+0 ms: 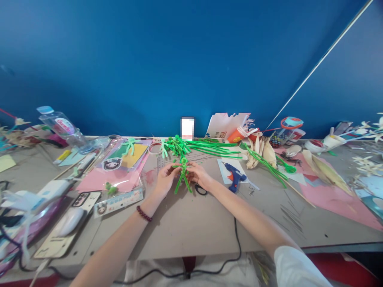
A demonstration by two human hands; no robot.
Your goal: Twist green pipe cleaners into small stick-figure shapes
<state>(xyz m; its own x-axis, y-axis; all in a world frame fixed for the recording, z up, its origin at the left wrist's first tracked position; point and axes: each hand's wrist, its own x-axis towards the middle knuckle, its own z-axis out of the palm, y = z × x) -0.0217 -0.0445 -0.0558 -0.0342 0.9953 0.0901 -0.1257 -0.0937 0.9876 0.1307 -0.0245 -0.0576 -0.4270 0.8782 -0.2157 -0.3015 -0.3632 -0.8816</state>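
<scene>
A small green pipe-cleaner figure (183, 177) with two legs splayed downward stands over the middle of the grey table (191, 227). My left hand (165, 180) pinches its left side and my right hand (200, 176) pinches its right side, fingers closed on it. A dark bead bracelet (144, 214) is on my left wrist. Behind the figure lies a pile of loose green pipe cleaners (203, 146) and other finished green figures (130, 145).
A blue glue gun (235, 175) lies right of my right hand, black scissors (200, 189) under it. Pink sheets and packets (116, 175) lie left, a plastic bottle (64, 127) far left, paper cups (239, 134) and corn husks (263, 153) behind right. A blue wall rises beyond.
</scene>
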